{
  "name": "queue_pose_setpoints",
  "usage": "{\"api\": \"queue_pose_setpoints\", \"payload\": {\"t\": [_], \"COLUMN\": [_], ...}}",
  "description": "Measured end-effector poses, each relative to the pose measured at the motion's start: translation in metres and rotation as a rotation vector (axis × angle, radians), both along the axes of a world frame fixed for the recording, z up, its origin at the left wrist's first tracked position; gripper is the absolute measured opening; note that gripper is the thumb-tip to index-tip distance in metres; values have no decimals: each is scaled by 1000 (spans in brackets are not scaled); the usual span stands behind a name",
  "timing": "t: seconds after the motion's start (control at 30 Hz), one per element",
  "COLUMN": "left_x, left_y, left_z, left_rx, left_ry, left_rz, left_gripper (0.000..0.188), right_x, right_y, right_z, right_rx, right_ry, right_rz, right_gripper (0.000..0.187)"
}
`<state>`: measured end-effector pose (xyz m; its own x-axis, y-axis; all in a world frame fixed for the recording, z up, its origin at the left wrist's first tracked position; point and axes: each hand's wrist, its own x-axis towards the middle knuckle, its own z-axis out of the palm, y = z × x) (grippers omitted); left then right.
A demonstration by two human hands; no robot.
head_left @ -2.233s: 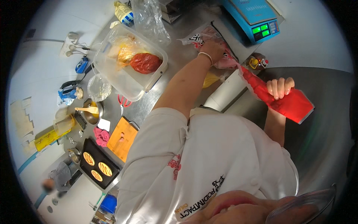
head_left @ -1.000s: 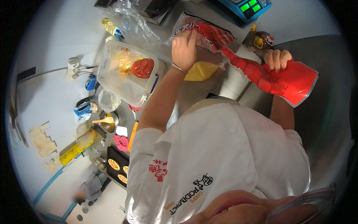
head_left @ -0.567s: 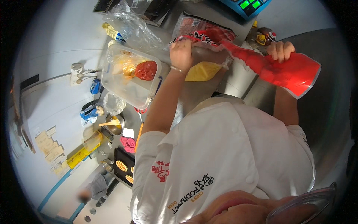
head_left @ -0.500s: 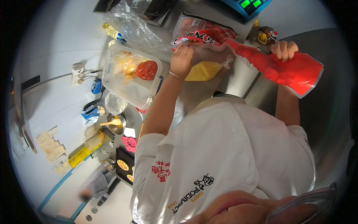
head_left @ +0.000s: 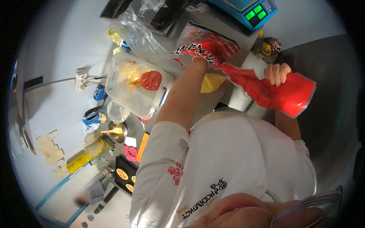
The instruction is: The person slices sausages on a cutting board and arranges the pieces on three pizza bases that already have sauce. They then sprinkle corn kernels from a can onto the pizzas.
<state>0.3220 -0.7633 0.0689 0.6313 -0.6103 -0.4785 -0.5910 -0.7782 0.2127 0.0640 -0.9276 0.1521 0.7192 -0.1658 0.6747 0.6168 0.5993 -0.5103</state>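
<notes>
A long red plastic bag (head_left: pixel 273 89) stretches across the counter, its white-printed open end at the upper left. My right hand (head_left: pixel 277 73) grips the bag around its middle, fingers curled over the top. My left arm reaches up from the shoulder, and my left hand (head_left: pixel 196 60) is at the bag's open end, mostly hidden behind the printed flap, holding it. A clear packet of red sausages (head_left: pixel 215 36) lies just behind the open end. A yellow piece (head_left: pixel 211 81) lies on the counter under my left forearm.
A clear lidded tub (head_left: pixel 129 98) with orange and red food sits left of my arm. A blue scale (head_left: pixel 247 11) is at the top and clear bags (head_left: pixel 137 30) at the upper left. A metal bowl with a yellow spoon (head_left: pixel 116 131) and a black tray of round pastries (head_left: pixel 123 174) lie lower left.
My left hand has moved from the clear packet to the red bag's open end and holds it. My right hand has kept its grip while the bag stretched out between both hands.
</notes>
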Motion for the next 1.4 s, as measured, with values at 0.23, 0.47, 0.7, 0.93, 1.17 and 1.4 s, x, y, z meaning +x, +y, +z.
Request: {"api": "queue_pose_setpoints", "payload": {"t": [0.23,0.47,0.7,0.93,1.17,1.4], "left_x": [2,11,8,-36,-109,-253], "left_y": [-1,-11,19,106,267,401], "left_z": [1,-3,9,107,108,130], "left_rx": [-9,26,-103,-823,-1120,-1725], "left_ry": [23,26,5,774,1302,1161], "left_rz": [-24,-18,-100,421,712,1137], "left_gripper": [27,32,37,33,46,61], "right_x": [-14,-12,-17,58,202,196], "right_y": [11,17,18,-68,-193,-20], "right_z": [4,11,19,28,-32,45], "right_rx": [78,67,189,274,-644,-967], "right_ry": [124,139,303,462,867,274], "right_rz": [-148,-23,-285,-203,-885,-1324], "right_gripper": [32,32,33,34,27,40]}}
